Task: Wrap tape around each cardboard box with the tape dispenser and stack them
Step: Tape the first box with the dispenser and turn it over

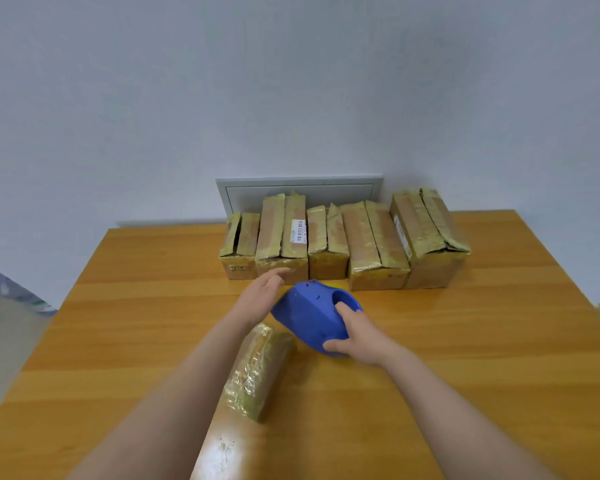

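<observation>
Wooden surface (118, 341), head view looking down. Left forearm reaches forward over a tape-wrapped cardboard box (260, 372) that lies flat near the middle of the surface, its long side pointing away from the viewer. Left hand (262, 296) is spread wide, fingers extended and holding nothing, palm turned toward the blue tape dispenser (312, 313); it sits just beside the dispenser's left edge, contact unclear because of motion blur. Right hand (357, 334) grips the dispenser from its near right side, thumb on top by the round opening, fingers curled under the lower edge. Dispenser seems lifted slightly off the surface and tilted, a bit of yellow showing behind it.

Along the far edge, a row of five cardboard boxes (340, 240) stands side by side, touching, with taped and crinkled top flaps. Second box from the left carries a white barcode label (298, 231). Rightmost box is turned at an angle to the others. Behind the row, a grey panel (298, 188) leans on the pale wall (291, 81).
</observation>
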